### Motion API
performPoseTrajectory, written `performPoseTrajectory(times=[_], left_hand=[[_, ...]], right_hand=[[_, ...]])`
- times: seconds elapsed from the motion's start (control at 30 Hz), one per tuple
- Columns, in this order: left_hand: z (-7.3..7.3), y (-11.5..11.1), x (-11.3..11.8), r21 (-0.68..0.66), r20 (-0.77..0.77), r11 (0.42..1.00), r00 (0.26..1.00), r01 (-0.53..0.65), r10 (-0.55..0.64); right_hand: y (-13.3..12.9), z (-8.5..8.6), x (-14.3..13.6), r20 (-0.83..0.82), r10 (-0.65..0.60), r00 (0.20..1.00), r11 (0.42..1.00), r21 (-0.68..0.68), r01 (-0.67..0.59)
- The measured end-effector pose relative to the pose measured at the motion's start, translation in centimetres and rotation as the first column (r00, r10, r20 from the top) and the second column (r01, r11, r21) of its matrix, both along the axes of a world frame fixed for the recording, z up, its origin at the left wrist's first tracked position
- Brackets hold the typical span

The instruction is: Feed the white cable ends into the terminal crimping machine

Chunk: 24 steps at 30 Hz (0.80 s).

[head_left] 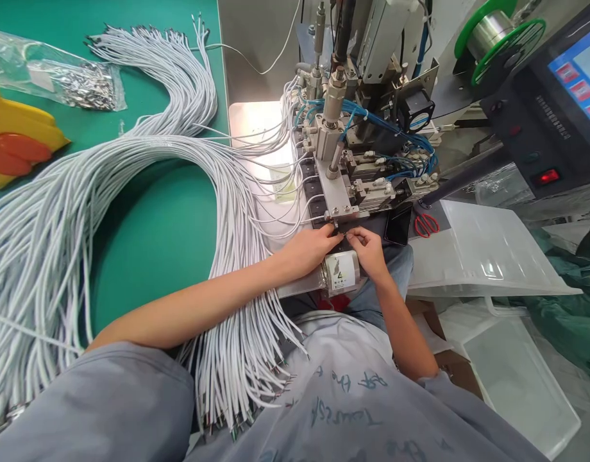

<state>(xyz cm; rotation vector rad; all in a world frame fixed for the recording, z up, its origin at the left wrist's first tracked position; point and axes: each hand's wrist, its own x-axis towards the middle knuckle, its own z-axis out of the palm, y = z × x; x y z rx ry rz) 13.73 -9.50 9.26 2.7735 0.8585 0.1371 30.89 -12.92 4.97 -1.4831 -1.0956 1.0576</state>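
Observation:
My left hand [310, 250] is at the front of the soldering machine [334, 186], thumb and fingers pinched near a metal clamp. Just to its right, my right hand [368, 251] pinches with thumb and forefinger, its tips almost meeting the left fingertips. Whatever lies between the fingers is too small to make out. White cables [237, 212] lie in a thick bundle left of my hands, passing under my left forearm, and several single cables run into the machine's row of fixtures. A labelled plastic packet [342, 273] sits right below my hands.
A clear bag of small metal connectors [86, 86] lies on the green mat [155, 237], beside a yellow and orange object [20, 147]. Right of the machine are red-handled scissors [426, 225], a dark phone-like slab [398, 226], a solder wire spool [492, 35] and a control screen [581, 70].

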Motion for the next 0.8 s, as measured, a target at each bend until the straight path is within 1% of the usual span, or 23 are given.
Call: performPoseTrajectory(times=[0.2, 0.33, 0.43, 0.53, 0.63, 0.7, 0.73, 0.8], left_hand=[[0.5, -0.1, 0.0, 0.041, -0.066, 0.999, 0.997, 0.033, -0.030], [0.8, -0.1, 0.2, 0.052, -0.119, 0.997, 0.991, 0.061, -0.055], [0.9, -0.1, 0.3, 0.062, -0.150, 0.995, 0.986, 0.078, -0.069], [1.0, -0.1, 0.4, 0.062, -0.157, 0.993, 0.984, 0.100, -0.089], [1.1, -0.1, 0.3, 0.053, -0.148, 0.992, 0.984, 0.112, -0.103], [1.2, -0.2, 0.3, 0.043, -0.155, 0.993, 0.983, 0.110, -0.102], [1.2, -0.2, 0.3, 0.041, -0.157, 0.993, 0.982, 0.110, -0.102], [1.2, -0.2, 0.3, 0.045, -0.153, 0.993, 0.983, 0.108, -0.100]], right_hand=[[0.2, 0.3, -0.1, -0.107, -0.027, 0.994, 0.992, -0.127, 0.013], [0.4, 0.7, 0.1, -0.125, -0.008, 0.992, 0.980, -0.200, -0.017], [0.5, 0.6, 0.1, -0.128, 0.012, 0.992, 0.976, -0.214, -0.039], [0.4, 0.2, 0.0, -0.081, 0.025, 0.996, 0.989, -0.145, -0.036], [-0.2, -0.4, -0.1, 0.031, -0.032, 0.999, 0.999, 0.007, 0.032], [-0.6, -0.6, -0.1, 0.130, -0.076, 0.989, 0.991, 0.116, 0.061], [-0.8, -0.6, 0.0, 0.177, -0.083, 0.981, 0.986, 0.154, 0.056], [-1.0, -0.6, 0.2, 0.257, -0.058, 0.965, 0.982, 0.189, 0.009]])
